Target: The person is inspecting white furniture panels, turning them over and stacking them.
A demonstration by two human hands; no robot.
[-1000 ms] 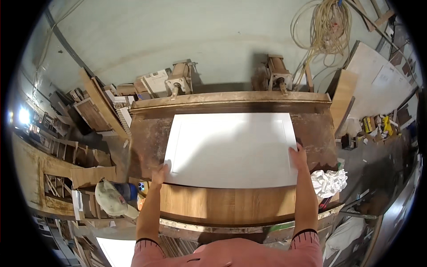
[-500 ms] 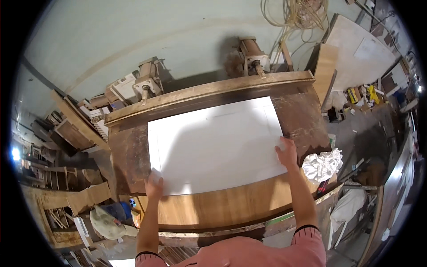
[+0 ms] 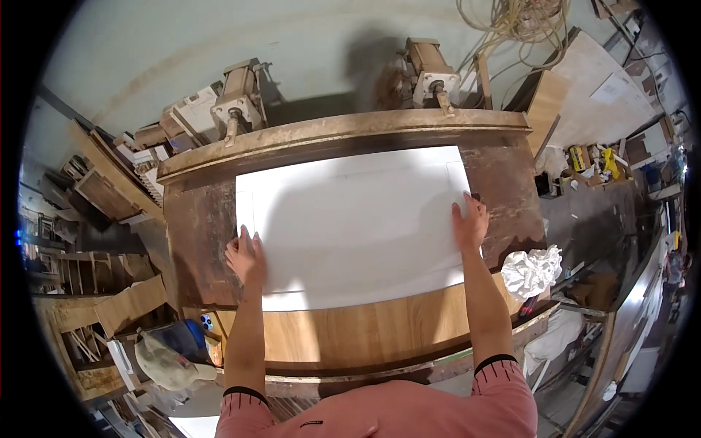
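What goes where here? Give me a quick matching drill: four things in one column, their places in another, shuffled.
Things:
1. left hand
2. right hand
3. crumpled cloth
4. cap

Places:
A. off the bench's right end
B. flat on the white panel's left edge
C. below the bench's left corner
D. flat on the panel's right edge

Pairs: 1-B, 2-D, 3-A, 4-C

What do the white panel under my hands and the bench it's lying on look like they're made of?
The white panel looks like painted or laminated board: smooth, matte and evenly white, with a faint routed border line. The bench looks like wood: its front strip shows light oak-like grain, possibly veneer, while the dark sides are worn and stained.
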